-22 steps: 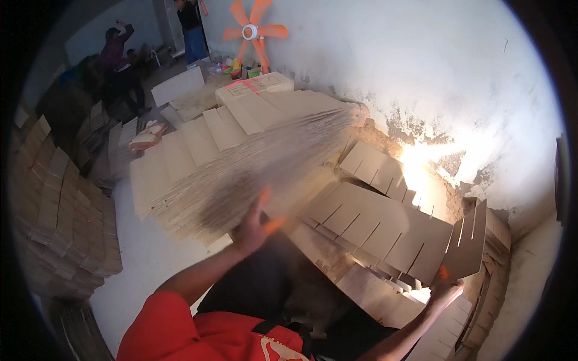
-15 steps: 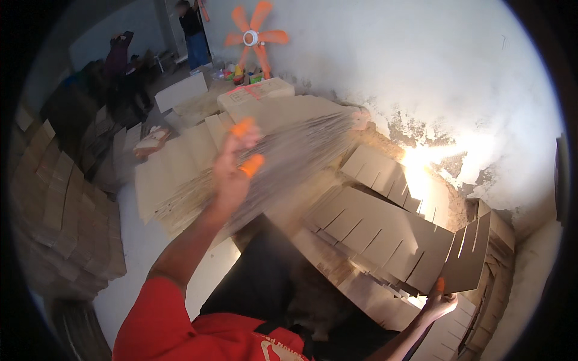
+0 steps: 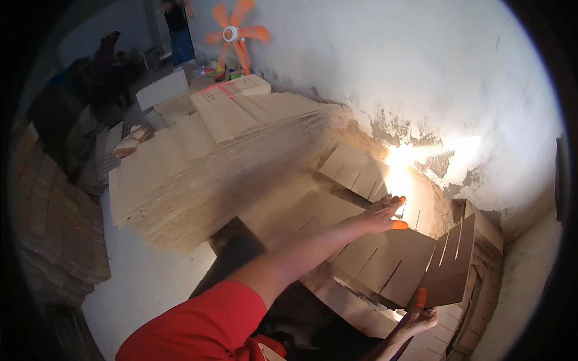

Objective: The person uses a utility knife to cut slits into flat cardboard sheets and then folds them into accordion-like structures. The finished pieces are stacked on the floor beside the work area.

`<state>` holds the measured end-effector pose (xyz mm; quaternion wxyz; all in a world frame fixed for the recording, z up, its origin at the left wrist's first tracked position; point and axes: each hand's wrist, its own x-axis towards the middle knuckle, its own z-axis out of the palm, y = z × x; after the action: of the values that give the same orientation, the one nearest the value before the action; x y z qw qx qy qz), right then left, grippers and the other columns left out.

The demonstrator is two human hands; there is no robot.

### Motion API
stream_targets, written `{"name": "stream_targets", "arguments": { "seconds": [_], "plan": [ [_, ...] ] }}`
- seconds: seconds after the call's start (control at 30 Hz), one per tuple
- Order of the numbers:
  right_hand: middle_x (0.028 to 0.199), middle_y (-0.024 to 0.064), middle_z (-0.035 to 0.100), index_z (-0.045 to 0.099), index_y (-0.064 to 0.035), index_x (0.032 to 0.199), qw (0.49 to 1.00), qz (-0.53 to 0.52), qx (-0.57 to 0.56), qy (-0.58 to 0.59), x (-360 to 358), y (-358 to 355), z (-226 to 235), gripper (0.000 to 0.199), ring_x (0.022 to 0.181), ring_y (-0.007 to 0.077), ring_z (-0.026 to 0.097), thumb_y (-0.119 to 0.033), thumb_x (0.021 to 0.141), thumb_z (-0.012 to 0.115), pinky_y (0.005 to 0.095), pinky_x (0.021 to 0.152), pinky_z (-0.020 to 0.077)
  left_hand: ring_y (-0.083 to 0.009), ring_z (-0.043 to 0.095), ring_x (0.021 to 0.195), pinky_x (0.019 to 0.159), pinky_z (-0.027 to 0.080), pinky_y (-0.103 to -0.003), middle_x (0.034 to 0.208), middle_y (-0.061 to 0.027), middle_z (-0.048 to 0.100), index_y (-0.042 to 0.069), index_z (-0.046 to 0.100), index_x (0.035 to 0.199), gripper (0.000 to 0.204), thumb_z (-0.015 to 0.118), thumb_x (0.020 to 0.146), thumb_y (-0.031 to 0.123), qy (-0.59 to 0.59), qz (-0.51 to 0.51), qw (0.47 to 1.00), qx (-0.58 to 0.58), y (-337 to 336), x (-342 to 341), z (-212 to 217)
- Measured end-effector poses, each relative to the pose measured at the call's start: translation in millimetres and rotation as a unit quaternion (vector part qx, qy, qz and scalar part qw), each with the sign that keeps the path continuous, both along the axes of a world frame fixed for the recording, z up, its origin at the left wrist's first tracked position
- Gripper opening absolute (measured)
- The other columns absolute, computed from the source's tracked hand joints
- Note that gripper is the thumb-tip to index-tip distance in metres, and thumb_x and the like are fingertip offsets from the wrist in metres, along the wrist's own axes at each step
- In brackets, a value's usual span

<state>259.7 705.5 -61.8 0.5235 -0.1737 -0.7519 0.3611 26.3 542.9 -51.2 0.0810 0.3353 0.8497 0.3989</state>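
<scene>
My left hand (image 3: 384, 215), with orange covers on its fingertips, reaches over the slotted cardboard sheets. Its fingers are stretched out and apart, with nothing visible between them. Below it lies a flat slotted cardboard sheet (image 3: 397, 259), partly covered by my forearm. At the lower right my right hand (image 3: 418, 319), with an orange cover on the thumb, grips the bottom edge of another slotted cardboard sheet (image 3: 448, 265), which stands tilted up. Behind my left hand, more slotted cardboard (image 3: 352, 171) lies beside a very bright light.
A big fanned stack of plain cardboard (image 3: 198, 162) spreads to the left, a white box (image 3: 235, 89) on top. Bundled cardboard (image 3: 54, 222) is piled at the far left. An orange fan (image 3: 230, 33) is near the peeling wall (image 3: 433, 78). Another person (image 3: 176, 30) stands far back.
My left hand has swung right, from above the plain cardboard stack to over the slotted sheets. My right hand keeps hold of the tilted sheet. The view has shifted slightly.
</scene>
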Motion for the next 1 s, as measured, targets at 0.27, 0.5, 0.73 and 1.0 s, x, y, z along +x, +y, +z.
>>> {"name": "stream_targets", "arguments": {
  "seconds": [0.27, 0.5, 0.73, 1.0],
  "plan": [
    [0.062, -0.0012, 0.047, 0.054, 0.0004, 0.068, 0.998, 0.022, -0.05, -0.015, -0.3, -11.1, 10.5, 0.019, 0.059, 0.0074, 0.04, 0.01, 0.081, 0.064, 0.0228, 0.054, 0.041, -0.0288, 0.058, 0.115, 0.099, 0.041, -0.036, 0.121, -0.0166, 0.063, 0.005, 0.053, 0.133, 0.067, 0.055, 0.09, 0.056, -0.137, -0.127, 0.982, -0.015, 36.8, 1.0, -31.0],
    [0.119, 0.0167, 0.057, 0.058, 0.0064, 0.111, 0.865, 0.093, -0.483, 0.101, 18.2, 13.5, 0.4, 0.051, 0.115, 0.0302, 0.054, -0.036, 0.093, 0.035, 0.0466, 0.106, 0.0384, -0.025, 0.062, 0.104, 0.092, 0.047, -0.036, 0.111, -0.014, 0.065, 0.002, 0.062, 0.113, 0.036, 0.074, 0.083, 0.018, -0.003, 0.055, 0.984, 0.169, 35.0, -35.8, -102.2],
    [0.059, -0.0068, 0.039, 0.043, -0.0051, 0.064, 0.997, -0.019, -0.068, -0.043, 3.9, 0.7, 2.2, 0.025, 0.056, 0.0028, 0.028, 0.015, 0.074, 0.055, 0.0184, 0.05, 0.0233, -0.0354, 0.05, 0.118, 0.099, 0.043, -0.043, 0.123, -0.0207, 0.057, 0.001, 0.049, 0.132, 0.054, 0.067, 0.087, 0.024, 0.191, 0.076, 0.975, -0.087, 3.9, -86.6, -71.2],
    [0.064, -0.0004, 0.059, 0.057, -0.0023, 0.068, 0.987, -0.014, -0.148, -0.056, 15.3, -13.2, 7.6, 0.022, 0.057, 0.0059, 0.044, 0.0, 0.08, 0.075, 0.0217, 0.053, 0.035, -0.0367, 0.031, 0.137, 0.11, 0.03, -0.051, 0.145, -0.0197, 0.035, -0.005, 0.036, 0.139, 0.08, 0.066, 0.085, 0.044, 0.196, -0.009, 0.94, -0.28, 84.4, -97.8, -91.5]
  ]
}}
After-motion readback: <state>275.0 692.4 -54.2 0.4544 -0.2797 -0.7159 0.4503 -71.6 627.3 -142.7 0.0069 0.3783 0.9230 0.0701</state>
